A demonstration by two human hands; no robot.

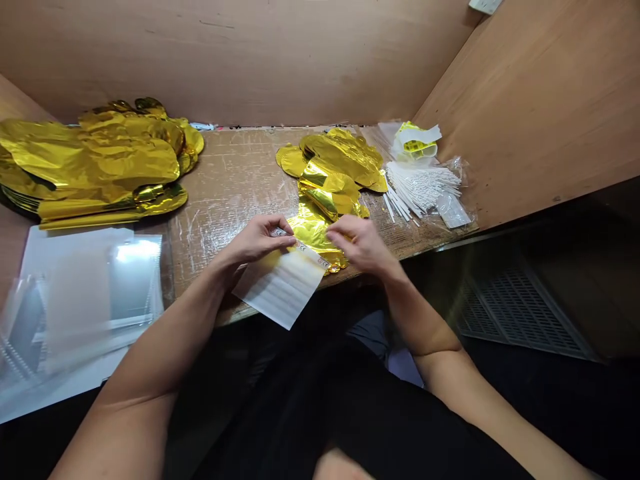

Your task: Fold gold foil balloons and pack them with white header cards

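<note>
My left hand (264,239) pinches a white label sheet (280,283) by its printed upper edge. Small dark marks run along that edge, and the sheet hangs tilted over the table's front edge. My right hand (364,245) is closed, thumb and fingertips together, just right of the sheet. Anything between those fingertips is too small to make out. Beneath and between both hands lies a shiny gold foil balloon (313,227), flat and partly folded. Behind it rests a pile of flat gold foil balloons (345,153).
At the left is a large stack of gold foil balloons (100,160), with clear plastic bags (135,287) in front. White sticks (423,187) lie bundled at the right, beside a yellow and white wrapped item (417,140). Wooden panels (250,60) enclose the table's back and sides.
</note>
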